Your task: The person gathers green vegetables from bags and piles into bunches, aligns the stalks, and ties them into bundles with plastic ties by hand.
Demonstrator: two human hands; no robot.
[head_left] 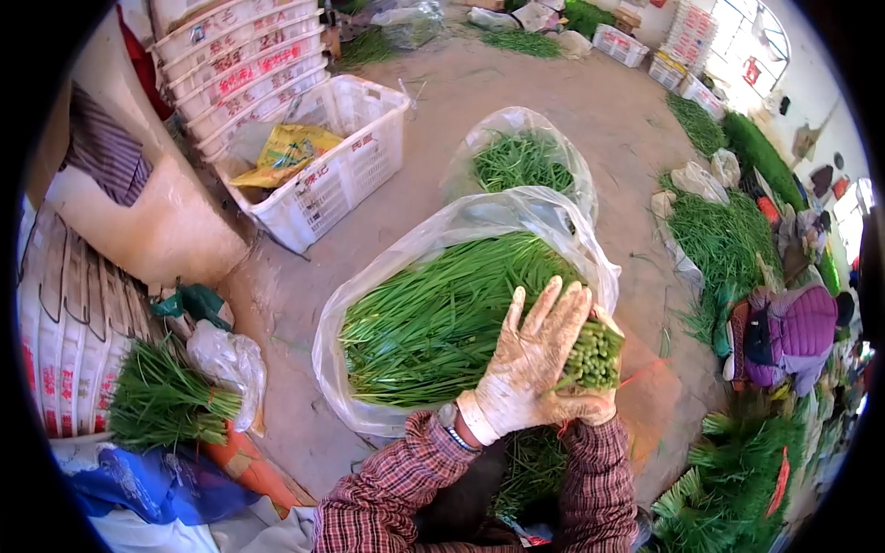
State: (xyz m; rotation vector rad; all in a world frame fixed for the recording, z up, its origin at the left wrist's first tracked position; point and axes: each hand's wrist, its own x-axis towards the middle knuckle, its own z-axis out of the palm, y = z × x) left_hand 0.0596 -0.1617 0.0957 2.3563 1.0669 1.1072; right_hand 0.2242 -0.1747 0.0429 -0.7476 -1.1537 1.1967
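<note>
My left hand (530, 369), in a dirt-stained white glove, is open, its fingers stretched out and the palm flat along the side of a bunch of chives (593, 356). The cut stalk ends of that bunch face up toward me. My right hand (590, 405), gloved too, is wrapped round the bunch from the right; most of its fingers are hidden behind the stalks. Just beyond my hands lies a large clear plastic bag (329, 350) holding long green chives (433, 313) laid lengthwise. More loose greens (535, 470) show below my wrists, between my forearms.
Behind the large bag stands a second bag of greens (521, 161). A white crate (355, 170) with a yellow sack and stacked crates (244, 69) are at upper left. A tied bunch (166, 396) lies lower left. At right are heaps of greens (724, 240) and a person in purple (800, 323).
</note>
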